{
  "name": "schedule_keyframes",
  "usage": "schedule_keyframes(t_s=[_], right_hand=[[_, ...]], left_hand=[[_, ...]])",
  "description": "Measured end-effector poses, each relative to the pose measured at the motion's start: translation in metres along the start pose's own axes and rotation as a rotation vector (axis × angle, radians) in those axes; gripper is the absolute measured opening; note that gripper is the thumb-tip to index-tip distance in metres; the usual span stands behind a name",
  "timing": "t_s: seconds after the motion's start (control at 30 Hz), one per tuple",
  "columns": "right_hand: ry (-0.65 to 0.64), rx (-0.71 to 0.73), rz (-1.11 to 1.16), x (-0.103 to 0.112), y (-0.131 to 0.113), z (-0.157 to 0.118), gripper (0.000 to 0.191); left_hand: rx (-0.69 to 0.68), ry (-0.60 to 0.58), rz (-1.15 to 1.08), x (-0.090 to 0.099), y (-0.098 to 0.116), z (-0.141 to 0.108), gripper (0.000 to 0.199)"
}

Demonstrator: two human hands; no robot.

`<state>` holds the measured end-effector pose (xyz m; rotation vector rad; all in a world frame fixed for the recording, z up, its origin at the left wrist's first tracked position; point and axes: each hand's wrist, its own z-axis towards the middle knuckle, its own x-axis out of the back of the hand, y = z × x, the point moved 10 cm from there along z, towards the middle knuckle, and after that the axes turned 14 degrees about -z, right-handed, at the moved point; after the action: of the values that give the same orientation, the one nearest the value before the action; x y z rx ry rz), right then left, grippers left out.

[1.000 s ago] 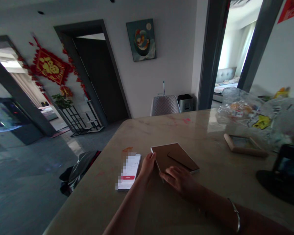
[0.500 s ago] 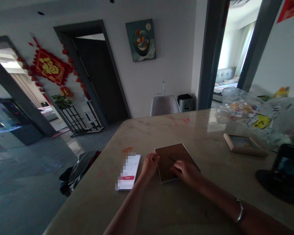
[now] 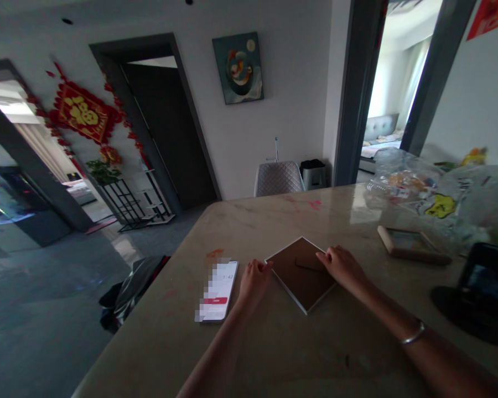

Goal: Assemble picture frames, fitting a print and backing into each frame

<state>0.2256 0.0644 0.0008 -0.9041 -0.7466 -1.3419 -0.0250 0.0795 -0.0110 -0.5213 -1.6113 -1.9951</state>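
Observation:
A brown square board (image 3: 294,282) with a white edge lies turned like a diamond on the table, a thin dark line or strip on its face. At its left corner is my left hand (image 3: 255,277), thumb and fingers pinched on the edge. My right hand (image 3: 341,266) pinches the board's upper right edge, near the right corner. A phone (image 3: 219,293) with a lit screen lies just left of my left hand. A silver bracelet (image 3: 414,334) circles my right wrist.
The marble-like table (image 3: 249,221) carries a wooden frame (image 3: 415,246) at the right, clear plastic bags (image 3: 460,193) behind it, and a dark device on a stand (image 3: 487,282). A quilted chair (image 3: 279,178) stands beyond the far edge. Dark cloth (image 3: 135,287) is at the left.
The board has turned to a diamond position. My right hand has moved from over its face up and right to its edge. My left hand has stayed at the board's left side.

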Motion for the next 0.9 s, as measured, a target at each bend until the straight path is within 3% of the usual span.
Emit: schedule_keyframes(t_s=[0.2, 0.3, 0.6, 0.77, 0.9], right_hand=[[-0.033, -0.004, -0.095, -0.006, 0.006, -0.002, 0.033], [-0.115, -0.038, -0.056, -0.011, 0.008, -0.003, 0.035], [-0.348, -0.046, 0.214, -0.028, -0.011, -0.012, 0.044], [-0.392, -0.06, 0.215, -0.03, -0.011, -0.014, 0.047], [-0.426, -0.107, 0.226, -0.024, -0.006, -0.013, 0.056]], left_hand=[[-0.033, -0.076, 0.017, -0.01, 0.007, -0.002, 0.027], [-0.021, -0.079, 0.009, -0.01, 0.007, -0.002, 0.027], [0.014, -0.025, -0.151, -0.002, -0.001, 0.002, 0.034], [-0.008, -0.036, -0.124, -0.002, 0.001, 0.001, 0.034], [0.001, 0.051, -0.063, 0.009, 0.007, 0.0, 0.033]])
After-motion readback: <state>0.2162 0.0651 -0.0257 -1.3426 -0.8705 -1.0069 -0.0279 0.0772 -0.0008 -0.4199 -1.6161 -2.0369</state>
